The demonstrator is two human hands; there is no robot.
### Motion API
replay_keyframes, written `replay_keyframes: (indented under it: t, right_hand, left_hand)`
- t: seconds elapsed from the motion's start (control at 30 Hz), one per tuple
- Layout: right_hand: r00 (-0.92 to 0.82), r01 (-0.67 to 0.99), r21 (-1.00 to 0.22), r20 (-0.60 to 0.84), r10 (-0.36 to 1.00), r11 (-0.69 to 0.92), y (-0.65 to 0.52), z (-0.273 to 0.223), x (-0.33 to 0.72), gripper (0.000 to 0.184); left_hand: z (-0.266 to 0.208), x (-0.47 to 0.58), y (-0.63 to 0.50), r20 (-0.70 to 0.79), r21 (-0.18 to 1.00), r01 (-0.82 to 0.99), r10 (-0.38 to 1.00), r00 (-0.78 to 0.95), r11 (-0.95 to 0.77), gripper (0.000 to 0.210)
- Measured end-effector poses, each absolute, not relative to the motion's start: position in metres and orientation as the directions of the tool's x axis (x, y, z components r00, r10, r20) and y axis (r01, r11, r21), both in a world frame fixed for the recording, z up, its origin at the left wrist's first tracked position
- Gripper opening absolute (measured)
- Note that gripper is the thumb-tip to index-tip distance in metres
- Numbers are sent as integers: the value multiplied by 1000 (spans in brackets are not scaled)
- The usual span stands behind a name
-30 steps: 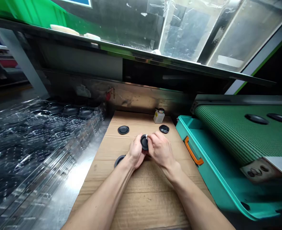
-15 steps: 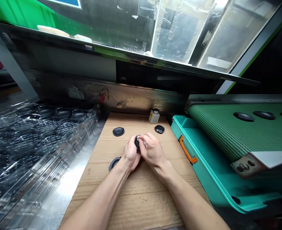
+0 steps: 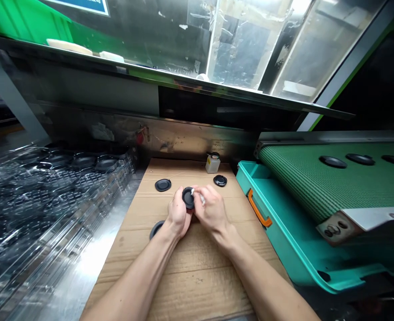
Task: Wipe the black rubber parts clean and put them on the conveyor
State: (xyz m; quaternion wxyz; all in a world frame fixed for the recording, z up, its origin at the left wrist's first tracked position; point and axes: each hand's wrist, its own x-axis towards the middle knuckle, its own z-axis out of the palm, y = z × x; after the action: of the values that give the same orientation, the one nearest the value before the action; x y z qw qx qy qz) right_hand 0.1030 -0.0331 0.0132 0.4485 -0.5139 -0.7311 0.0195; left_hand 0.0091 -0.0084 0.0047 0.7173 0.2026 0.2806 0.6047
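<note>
My left hand (image 3: 178,214) is closed around a round black disc-shaped part (image 3: 188,199), its recessed face turned up. Pinched in the fingers of my right hand (image 3: 211,208) is a small white cloth or wipe (image 3: 193,191), which touches the disc's right edge. Both hands are over a sheet of cardboard (image 3: 197,276). Three more black discs lie on it: one at the back left (image 3: 162,185), one at the back right (image 3: 220,180), and one (image 3: 156,229) partly hidden by my left forearm.
A small bottle with a black top (image 3: 212,163) stands at the cardboard's back edge. On the left are clear plastic trays (image 3: 59,196) of black parts. A teal bin (image 3: 277,240) with an orange handle sits right, beside a green conveyor belt (image 3: 317,183) carrying several black discs.
The held disc has tilted, so more of its face shows. The white wipe stays at its edge in my right fingers. On the belt, the discs have shifted left, and the whole view shifts slightly.
</note>
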Motion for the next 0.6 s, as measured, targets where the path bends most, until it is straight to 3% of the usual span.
replay_keyframes:
  t: [0.2, 0.4, 0.6]
  right_hand:
    - [-19, 702, -543, 634, 773, 462, -36, 15, 93, 19]
    - [-74, 589, -606, 619, 782, 536, -49, 18, 87, 14]
    - [-2, 612, -618, 624, 782, 494, -44, 20, 98, 17]
  left_hand:
    - [6, 7, -10, -157, 612, -760, 976, 152, 217, 26]
    - [7, 3, -12, -147, 706, -669, 972, 183, 233, 42]
    - [7, 13, -18, -103, 654, -722, 972, 212, 227, 34]
